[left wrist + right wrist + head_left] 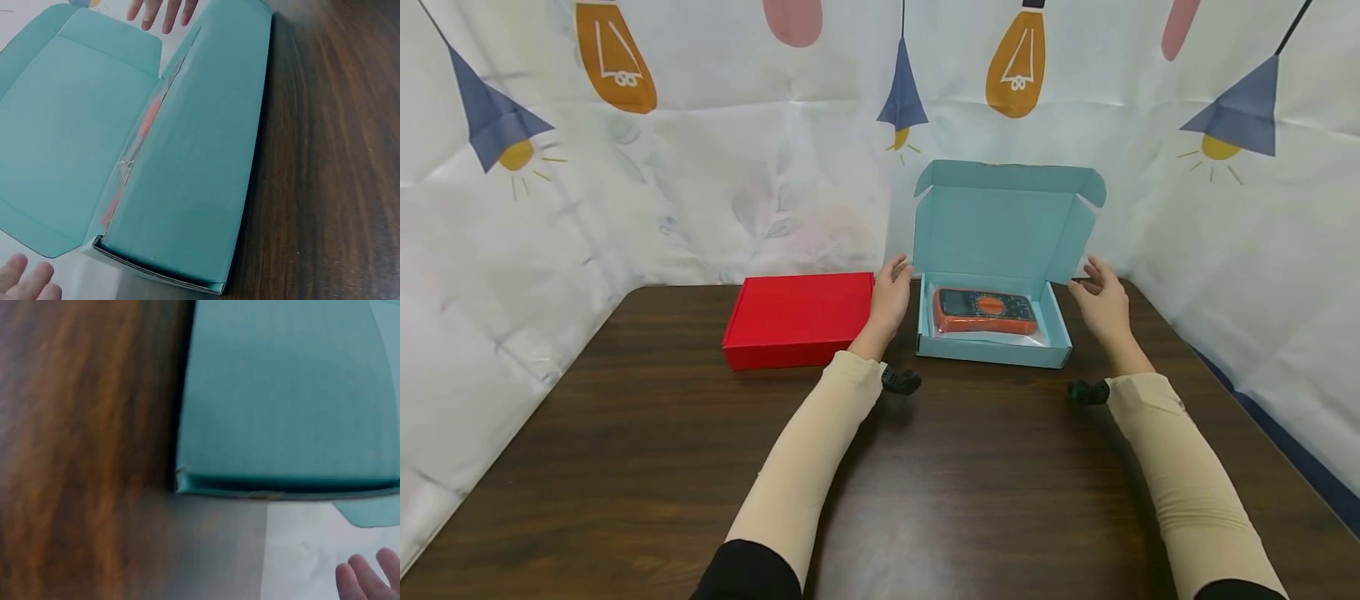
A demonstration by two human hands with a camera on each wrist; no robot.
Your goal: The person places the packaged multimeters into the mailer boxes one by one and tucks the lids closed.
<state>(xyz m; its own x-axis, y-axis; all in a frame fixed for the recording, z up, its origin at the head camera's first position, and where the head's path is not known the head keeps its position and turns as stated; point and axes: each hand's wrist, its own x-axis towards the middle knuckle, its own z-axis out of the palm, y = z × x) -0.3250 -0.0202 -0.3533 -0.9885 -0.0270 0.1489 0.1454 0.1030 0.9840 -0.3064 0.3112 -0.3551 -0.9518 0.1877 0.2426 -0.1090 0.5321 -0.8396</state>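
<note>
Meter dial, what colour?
Orange dial, seen best in the head view.

Box (994, 350), plain light teal. Within box: meter (983, 312), orange casing (985, 325), dark face (957, 302), orange dial (990, 305). Left of box: carton (808, 310), solid red. Beneath box: table (970, 475), dark brown wood grain. Behind box: white cloth (715, 200), printed blue lamps (902, 96), orange bulbs (1017, 67), pink shapes (793, 18). Before box: sleeves (805, 450), cream and black.

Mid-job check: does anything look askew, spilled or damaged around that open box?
Nothing stands out: the teal box is open with its lid raised, the multimeter lies inside with clear plastic, and the red box sits closed beside it.
</note>
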